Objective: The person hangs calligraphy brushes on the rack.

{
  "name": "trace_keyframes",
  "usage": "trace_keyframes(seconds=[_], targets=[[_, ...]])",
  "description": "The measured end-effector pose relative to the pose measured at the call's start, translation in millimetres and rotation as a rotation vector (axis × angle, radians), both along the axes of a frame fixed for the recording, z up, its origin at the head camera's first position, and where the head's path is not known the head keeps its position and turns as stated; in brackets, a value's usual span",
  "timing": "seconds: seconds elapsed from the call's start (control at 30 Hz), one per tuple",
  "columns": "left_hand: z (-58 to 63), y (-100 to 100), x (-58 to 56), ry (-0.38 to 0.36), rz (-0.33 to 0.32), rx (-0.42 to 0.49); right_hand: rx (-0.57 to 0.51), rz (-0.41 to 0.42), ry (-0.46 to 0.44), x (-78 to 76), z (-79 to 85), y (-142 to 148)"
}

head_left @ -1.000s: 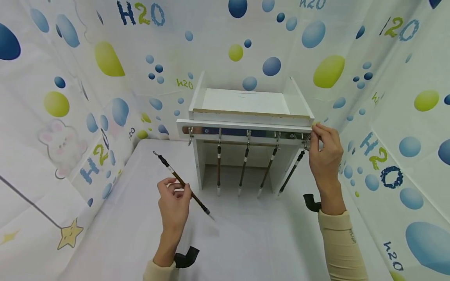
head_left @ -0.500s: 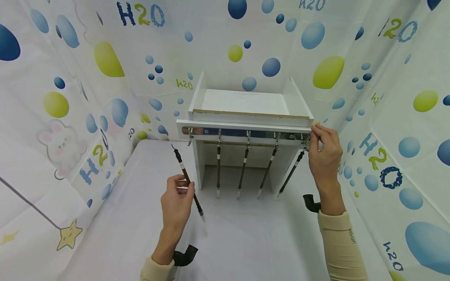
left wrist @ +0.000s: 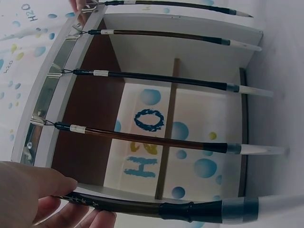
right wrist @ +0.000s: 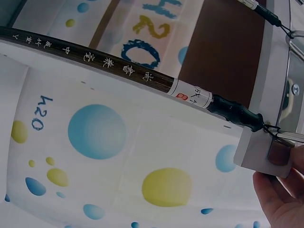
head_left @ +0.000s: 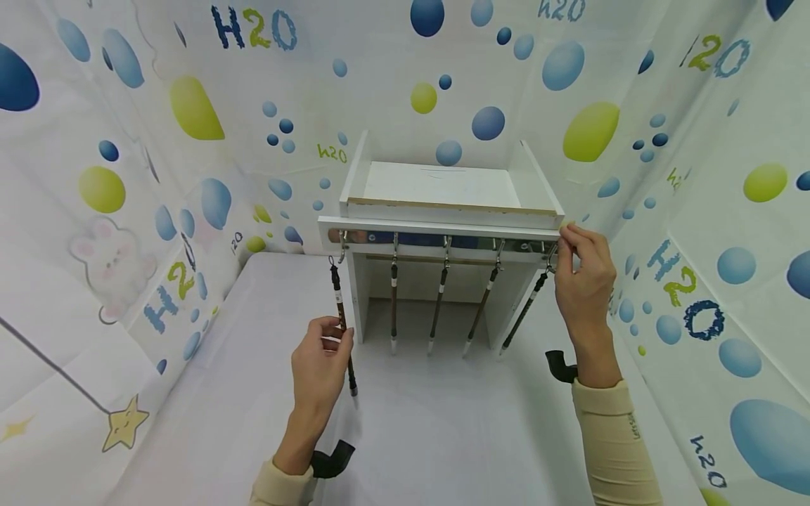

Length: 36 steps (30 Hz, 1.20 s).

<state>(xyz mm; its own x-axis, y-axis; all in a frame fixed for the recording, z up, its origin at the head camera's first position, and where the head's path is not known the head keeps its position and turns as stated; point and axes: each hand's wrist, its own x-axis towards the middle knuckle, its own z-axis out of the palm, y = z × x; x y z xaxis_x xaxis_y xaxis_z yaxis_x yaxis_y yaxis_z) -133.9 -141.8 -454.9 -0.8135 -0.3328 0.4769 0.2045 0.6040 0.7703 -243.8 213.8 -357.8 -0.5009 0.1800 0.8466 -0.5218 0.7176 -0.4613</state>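
Note:
My left hand (head_left: pixel 319 369) pinches a calligraphy brush (head_left: pixel 338 295) around the middle of its dark handle. The brush stands nearly upright, tip down, its hanging loop just left of and below the leftmost hook (head_left: pixel 342 247), which bears no brush. In the left wrist view the held brush (left wrist: pixel 142 207) runs along the bottom, its loop end hidden by the hand. My right hand (head_left: pixel 585 288) grips the right end of the white shelf's front board (head_left: pixel 443 228). Several brushes hang from the other hooks; the rightmost brush (right wrist: pixel 114 64) hangs beside the right hand.
The white shelf unit (head_left: pixel 359 295) stands on a white-covered surface (head_left: pixel 443 436) against a back curtain printed with dots (head_left: pixel 380 91). A metal hook strip (head_left: pixel 420 237) runs along its front board. Printed sheets also form both sides.
My left hand has moved slightly right, and the brush has swung from a slant to nearly upright, bringing its loop up beside the leftmost hook. The right hand stays in place.

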Motion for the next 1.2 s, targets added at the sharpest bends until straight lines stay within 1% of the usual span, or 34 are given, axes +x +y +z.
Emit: trace_keyframes(seconds=[0.17,0.47,0.83,1.2], targets=[[-2.3,1.5,1.0,0.013,0.001,-0.024,0.001,-0.003,0.000,-1.3,-1.5,0.2],[-6.2,4.0,3.9,0.003,0.006,-0.037,-0.010,-0.007,0.000,-1.8,-0.6,-0.6],[-3.6,0.5,0.1,0.054,0.004,-0.052,-0.004,0.008,-0.002,-0.3,0.2,-1.2],[-5.9,-0.2,0.1,0.046,0.008,-0.045,-0.003,0.006,0.001,-0.4,-0.5,-1.0]])
